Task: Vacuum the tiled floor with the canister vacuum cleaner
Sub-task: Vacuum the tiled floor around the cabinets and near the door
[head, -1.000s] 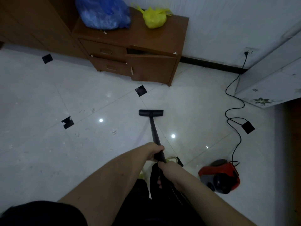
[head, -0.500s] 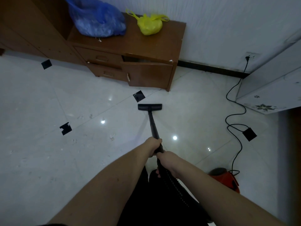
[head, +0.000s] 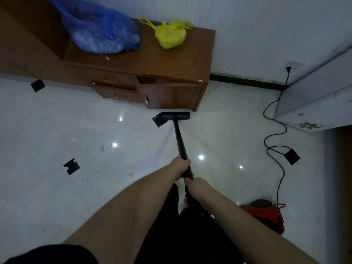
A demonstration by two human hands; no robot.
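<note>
Glossy white tiled floor (head: 57,187), so that stiff, light-looking black vacuum wand (head: 179,138) should glide; left hand (head: 181,166) and right hand (head: 198,187) both wrapped round its upper end, sensible grip.

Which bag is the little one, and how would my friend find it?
Look for the brown wooden cabinet against the white wall. Two plastic bags sit on its top, and the little one is the yellow bag toward the right end. Its neighbour, the blue bag, is much bigger, while the yellow one is tied shut with two loops sticking out.
</note>
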